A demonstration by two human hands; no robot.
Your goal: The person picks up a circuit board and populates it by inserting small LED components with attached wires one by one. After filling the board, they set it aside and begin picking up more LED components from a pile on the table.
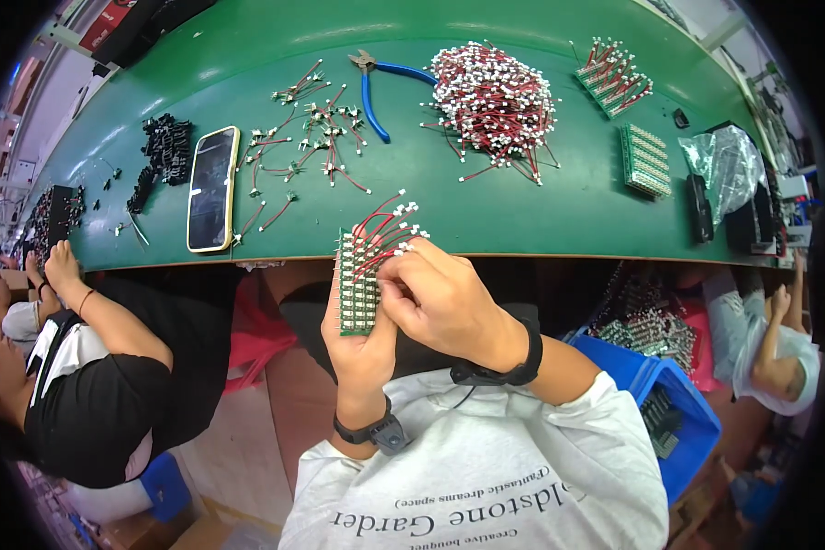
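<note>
Likely trouble first: a bent pin or a half-seated plug, judging by how tightly the red wire leads [382, 227] crowd the far end of the green circuit board [357, 284] — little room for fingertips, easy to push one connector askew or tug a neighbour loose. Also possible: a slipped board, gripped only along its edges in mid-air just near of the green bench [559, 211], with nothing under it but a lap. A snagged lead on the right thumb would do the same damage.

Left hand [362, 344] raised upright from the lower edge, wrist in a dark watch, fingers curled round the board's near and left edge, holding it on end. Closed on the board, not spread. Right hand [444, 298] crossing in from the right, dark band on the wrist, knuckles up, fingertips drawn together at the board's right edge by the white connectors — apparently pinching a lead or plug, though the contact itself is hidden behind the fingers.

Further off on the bench: a big heap of red leads [493, 101] to the far right, blue-handled cutters [376, 82] left of it, loose leads scattered nearer, a smartphone [212, 188] to the left, more populated boards [645, 160] at the right.
</note>
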